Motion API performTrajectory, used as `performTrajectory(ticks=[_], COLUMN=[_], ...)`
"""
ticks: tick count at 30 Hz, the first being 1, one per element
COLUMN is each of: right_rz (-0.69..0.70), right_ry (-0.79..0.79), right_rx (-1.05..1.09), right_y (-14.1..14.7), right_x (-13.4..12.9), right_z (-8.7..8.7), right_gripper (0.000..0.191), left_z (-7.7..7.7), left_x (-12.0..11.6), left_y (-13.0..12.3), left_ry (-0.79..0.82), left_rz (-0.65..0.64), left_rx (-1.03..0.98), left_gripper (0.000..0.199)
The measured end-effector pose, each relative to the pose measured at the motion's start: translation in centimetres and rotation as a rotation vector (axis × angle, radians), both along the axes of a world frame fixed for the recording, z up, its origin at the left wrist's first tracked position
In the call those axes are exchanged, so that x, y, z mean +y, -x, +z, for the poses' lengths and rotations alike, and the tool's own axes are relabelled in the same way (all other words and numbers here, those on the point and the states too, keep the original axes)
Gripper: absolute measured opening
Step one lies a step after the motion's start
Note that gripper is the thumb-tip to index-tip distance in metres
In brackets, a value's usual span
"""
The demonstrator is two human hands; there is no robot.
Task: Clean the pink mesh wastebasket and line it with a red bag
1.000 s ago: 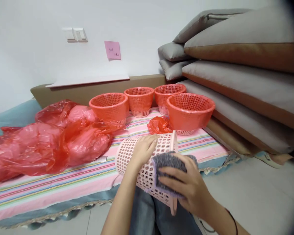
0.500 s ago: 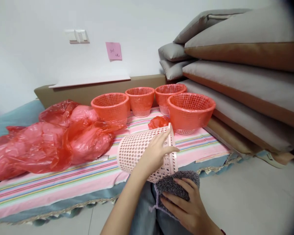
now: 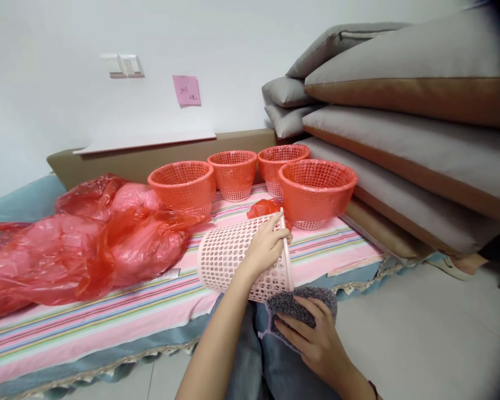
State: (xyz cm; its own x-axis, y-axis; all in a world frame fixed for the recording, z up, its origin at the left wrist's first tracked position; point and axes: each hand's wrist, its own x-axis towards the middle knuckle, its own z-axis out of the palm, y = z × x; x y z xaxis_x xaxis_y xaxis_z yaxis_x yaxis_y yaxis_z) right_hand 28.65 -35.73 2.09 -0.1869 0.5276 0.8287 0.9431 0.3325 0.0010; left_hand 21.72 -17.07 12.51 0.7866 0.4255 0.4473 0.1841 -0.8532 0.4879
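Observation:
A pale pink perforated plastic basket (image 3: 220,253) lies tilted on its side at the front edge of the striped cloth, its mouth turned to the right. My left hand (image 3: 266,244) rests over the basket's side, its fingers hooked at the rim. Just below the rim, my right hand (image 3: 316,339) grips a dark grey fuzzy cleaning cloth (image 3: 289,304) with a thin light purple edge and loop. The cloth is against or close by the basket's lower rim; whether they touch is hard to tell. My thumb on the right side is hidden.
Several baskets lined with red plastic bags stand behind, the nearest red-lined basket (image 3: 316,191) at right. Red plastic bags (image 3: 75,244) with pink contents lie left on the striped cloth (image 3: 150,303). Stacked grey-brown cushions (image 3: 408,128) rise at right. A crumpled red bag (image 3: 263,207) lies behind the pink basket.
The left fingers have closed more around the basket's rim, and the basket has turned slightly. My right hand still has the cleaning cloth. The view has shifted a little.

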Motion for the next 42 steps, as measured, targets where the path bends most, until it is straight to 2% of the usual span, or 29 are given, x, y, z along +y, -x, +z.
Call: performTrajectory(ticks=[3,6,9,11,14,17,22,26,29,31,33,35,37,42], right_rz=[-0.006,0.032,0.074,0.104,0.151,0.203,0.255,0.258,0.261,0.267,0.273,0.267,0.254,0.217], right_ry=[0.022,0.047,0.051,0.058,0.115,0.213,0.331,0.384,0.413,0.454,0.493,0.505,0.51,0.544], right_rx=[-0.012,-0.071,-0.132,-0.141,-0.116,0.006,0.209,0.309,0.551,0.761,0.902,0.974,1.07,1.346], right_y=[-0.9,-1.9,-3.0,-3.8,-5.2,-6.5,-8.0,-9.3,-10.6,-11.6,-12.5,-13.1,-13.4,-13.0], right_x=[-0.4,-0.4,0.6,1.7,3.7,5.7,8.5,10.6,12.7,14.2,15.4,16.2,16.4,15.0], right_z=[-1.2,-0.9,0.7,2.1,4.4,6.9,10.0,10.8,10.5,9.8,8.8,7.4,5.7,0.8], right_gripper=[0.022,0.027,0.039,0.044,0.041,0.038,0.042,0.053,0.047,0.041,0.038,0.037,0.038,0.049], left_z=[0.1,0.1,0.0,-0.3,-0.6,-0.9,-1.8,-2.8,-3.3,-3.5,-3.8,-4.1,-4.5,-5.2], left_x=[0.9,1.5,1.6,1.6,1.1,0.5,-0.5,-2.4,-4.7,-6.3,-7.8,-8.9,-9.7,-11.1], left_y=[-1.1,-1.3,-0.6,0.1,0.9,1.4,2.2,3.5,4.7,5.4,5.6,5.6,5.3,5.8], left_ry=[0.011,0.071,0.218,0.306,0.407,0.54,0.562,0.589,0.554,0.389,0.15,-0.065,-0.209,-0.405], left_rz=[-0.009,-0.058,-0.111,-0.099,-0.096,-0.13,-0.073,-0.06,-0.072,-0.05,-0.013,0.03,0.083,0.171], left_rx=[0.012,-0.022,-0.117,-0.171,-0.226,-0.28,-0.305,-0.312,-0.287,-0.225,-0.139,-0.074,-0.077,-0.208], left_gripper=[0.032,0.034,0.039,0.04,0.043,0.049,0.066,0.076,0.079,0.078,0.077,0.075,0.071,0.056])
